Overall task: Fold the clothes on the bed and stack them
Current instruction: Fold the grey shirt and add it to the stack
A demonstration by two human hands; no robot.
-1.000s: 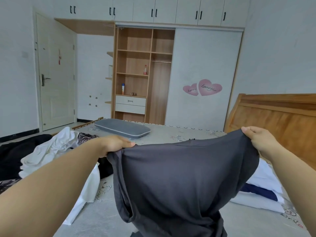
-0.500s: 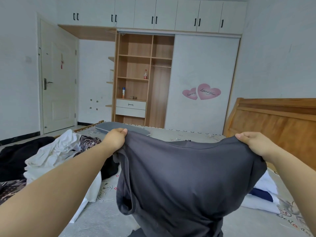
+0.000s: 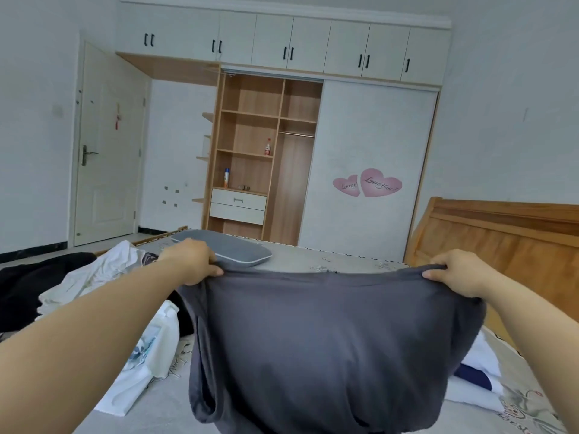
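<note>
A dark grey T-shirt (image 3: 329,339) hangs spread in the air above the bed (image 3: 163,399), held by its top edge. My left hand (image 3: 191,261) grips the shirt's left shoulder, and my right hand (image 3: 454,272) grips the right shoulder. The top edge runs taut and nearly level between them. The lower part of the shirt drops out of view at the bottom. A heap of white and patterned clothes (image 3: 94,277) lies on the bed at the left, with a black garment (image 3: 28,286) beside it. White and navy clothes (image 3: 479,371) lie at the right.
A grey pillow (image 3: 238,250) lies at the far side of the bed. The wooden headboard (image 3: 507,245) stands at the right. Beyond the bed are an open wardrobe (image 3: 250,151) and a white door (image 3: 106,145).
Both hands have spread wider apart and levelled, pulling the shirt's top edge straight. The view has tilted up a little.
</note>
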